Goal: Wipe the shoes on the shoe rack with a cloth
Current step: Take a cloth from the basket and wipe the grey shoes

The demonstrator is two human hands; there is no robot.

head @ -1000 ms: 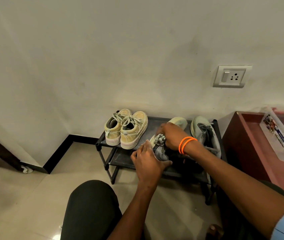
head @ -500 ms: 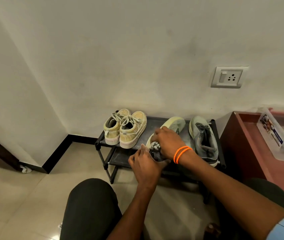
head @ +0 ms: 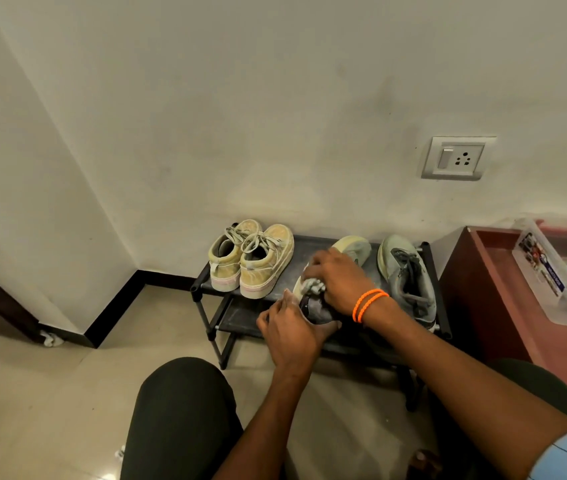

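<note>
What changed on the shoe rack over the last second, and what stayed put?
Little changed. The right hand slid the cloth slightly toward the heel of the grey shoe; the left hand kept steadying that heel. Nothing was picked up or released. The tan pair, the other grey shoe and the rack stayed put.

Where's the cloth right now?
In the head view, the cloth is bunched under the right hand, pressed on the grey shoe mid-rack, just above the left hand.

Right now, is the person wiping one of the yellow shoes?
No, both hands work on a grey shoe; the yellow pair stands untouched.
</note>
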